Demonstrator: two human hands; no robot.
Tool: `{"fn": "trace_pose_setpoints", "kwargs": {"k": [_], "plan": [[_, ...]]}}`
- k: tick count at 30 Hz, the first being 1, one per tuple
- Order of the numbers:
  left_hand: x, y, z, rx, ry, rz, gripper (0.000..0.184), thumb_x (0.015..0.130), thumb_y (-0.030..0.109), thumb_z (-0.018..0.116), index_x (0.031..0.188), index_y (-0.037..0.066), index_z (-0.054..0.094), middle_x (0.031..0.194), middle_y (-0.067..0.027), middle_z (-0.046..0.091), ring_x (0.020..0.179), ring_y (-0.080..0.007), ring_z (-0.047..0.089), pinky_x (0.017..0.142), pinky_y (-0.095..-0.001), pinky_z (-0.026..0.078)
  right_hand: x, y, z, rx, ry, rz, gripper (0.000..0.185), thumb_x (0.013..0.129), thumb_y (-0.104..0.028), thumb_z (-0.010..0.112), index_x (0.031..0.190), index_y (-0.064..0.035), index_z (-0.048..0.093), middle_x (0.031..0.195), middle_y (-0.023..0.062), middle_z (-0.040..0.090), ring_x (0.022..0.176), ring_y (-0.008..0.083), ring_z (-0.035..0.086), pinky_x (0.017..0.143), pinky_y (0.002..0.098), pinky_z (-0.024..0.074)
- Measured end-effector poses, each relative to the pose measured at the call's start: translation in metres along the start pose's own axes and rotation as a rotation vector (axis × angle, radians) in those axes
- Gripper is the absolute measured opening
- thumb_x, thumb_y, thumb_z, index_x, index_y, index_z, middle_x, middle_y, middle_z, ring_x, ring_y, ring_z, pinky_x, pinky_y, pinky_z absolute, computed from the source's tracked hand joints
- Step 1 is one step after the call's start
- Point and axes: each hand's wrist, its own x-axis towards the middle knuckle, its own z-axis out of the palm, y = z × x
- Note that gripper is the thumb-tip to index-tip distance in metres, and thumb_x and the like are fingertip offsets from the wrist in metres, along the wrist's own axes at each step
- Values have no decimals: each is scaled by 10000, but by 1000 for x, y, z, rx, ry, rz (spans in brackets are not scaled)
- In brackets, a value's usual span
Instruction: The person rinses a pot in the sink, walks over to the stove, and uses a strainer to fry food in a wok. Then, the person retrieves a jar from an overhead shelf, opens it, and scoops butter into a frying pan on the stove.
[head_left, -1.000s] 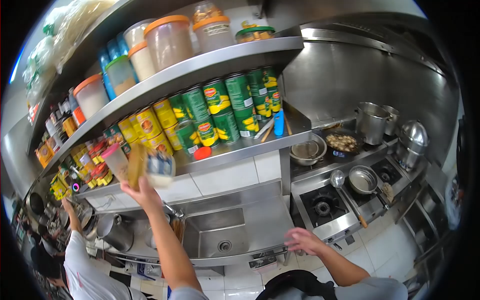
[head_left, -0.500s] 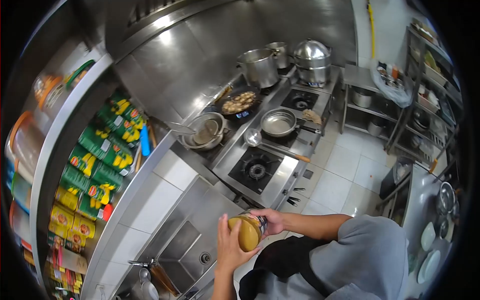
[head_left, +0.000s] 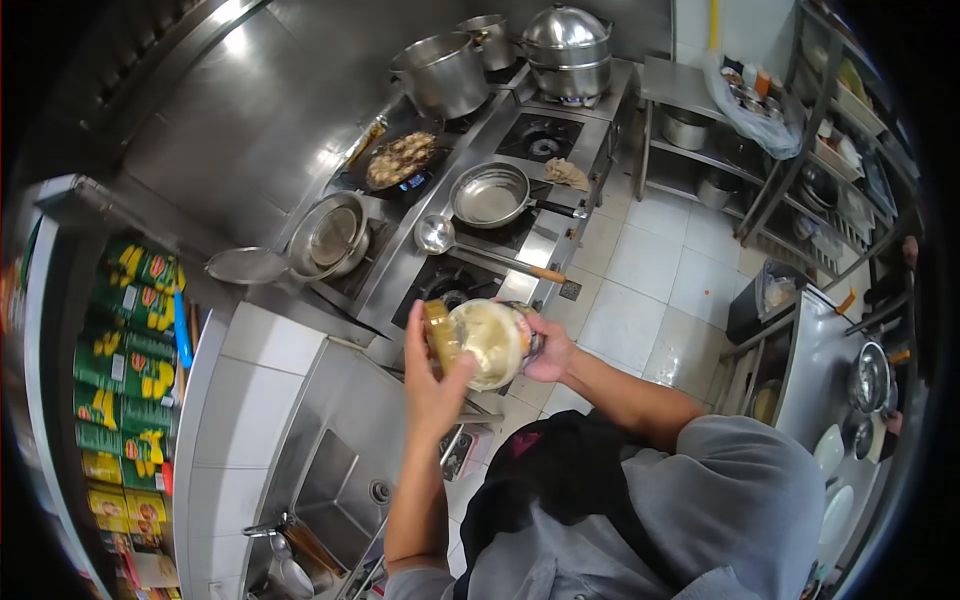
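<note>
A wide jar with pale creamy stuff inside is held in front of me, its mouth uncovered and tilted toward me. My right hand is closed around the jar's labelled side. In my left hand, a yellow-gold lid is gripped on edge beside the jar's mouth, the thumb reaching across the rim. Blur hides the label's wording. Just beyond the jar is a bare gas burner.
On the stove are a ladle, a frying pan, a dark pan of frying food, strainers, a tall pot and a steamer. The sink is lower left; cans fill the left shelf.
The lid has come off the jar into my left hand, showing the creamy contents. Both hands and the jar have risen in view, and the camera has turned, shifting the stove up and left.
</note>
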Motion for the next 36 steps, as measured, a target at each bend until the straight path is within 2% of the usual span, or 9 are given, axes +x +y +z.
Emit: {"fn": "trace_pose_setpoints", "kwargs": {"k": [1,4,7,15,18,20,21,24,36], "plan": [[18,-5,-1,-64,49,162,761,827,323,647,1448,75,286,1331,-149,441,1152,-276,513,907,-397,474,-3,-13,-7,44,-41,-13,711,788,-486,672,1375,-171,422,1401,87,452,1289,290,435,1065,505,349],[52,-26,2,-617,-54,-302,727,898,633,394,1376,87,381,1288,-155,524,1161,-314,549,819,-520,539,-13,-43,-29,131,-85,19,790,778,-599,611,1410,-175,401,1454,100,399,1327,319,389,1085,531,303],[90,-42,26,-842,-228,-469,731,914,652,324,1365,81,398,1279,-155,542,1135,-315,572,807,-517,550,-22,-67,-51,232,-29,36,839,764,-658,575,1425,-175,388,1458,103,397,1326,339,390,1084,545,293],[136,-83,112,-522,-259,-642,625,985,546,270,1291,52,502,1258,-121,571,1115,-262,588,820,-466,542,-46,-112,-96,292,-51,29,824,812,-625,558,1439,-133,350,1460,134,385,1326,336,393,1099,512,293],[145,-86,122,-135,-125,-319,399,992,383,440,1155,67,622,1078,-106,638,961,-213,619,772,-363,522,-53,-127,-98,255,-48,18,807,810,-600,585,1426,-128,367,1440,140,411,1312,324,414,1094,498,312],[144,-36,125,340,79,155,166,898,164,607,1023,92,690,813,-69,599,748,-195,565,677,-334,459,-53,-135,-96,205,-10,-30,782,812,-567,603,1417,-125,375,1421,138,432,1300,313,429,1087,485,328],[146,-25,124,342,72,155,166,898,164,607,1023,92,690,813,-69,599,748,-195,565,677,-334,459,-53,-137,-94,155,27,-73,759,815,-533,621,1408,-123,384,1402,137,452,1288,303,445,1081,473,344],[155,0,125,649,-299,813,282,686,59,678,956,133,710,726,-29,480,660,-225,463,589,-349,349,-52,-142,-82,73,96,-144,713,822,-467,639,1395,-123,392,1360,127,488,1255,283,478,1061,453,374],[163,13,154,1078,-650,977,44,703,110,586,697,66,589,800,-58,492,810,-220,484,686,-358,364,-58,-127,-99,125,128,-100,661,842,-489,597,1357,-107,440,1304,122,542,1200,267,529,1028,450,402]]}}
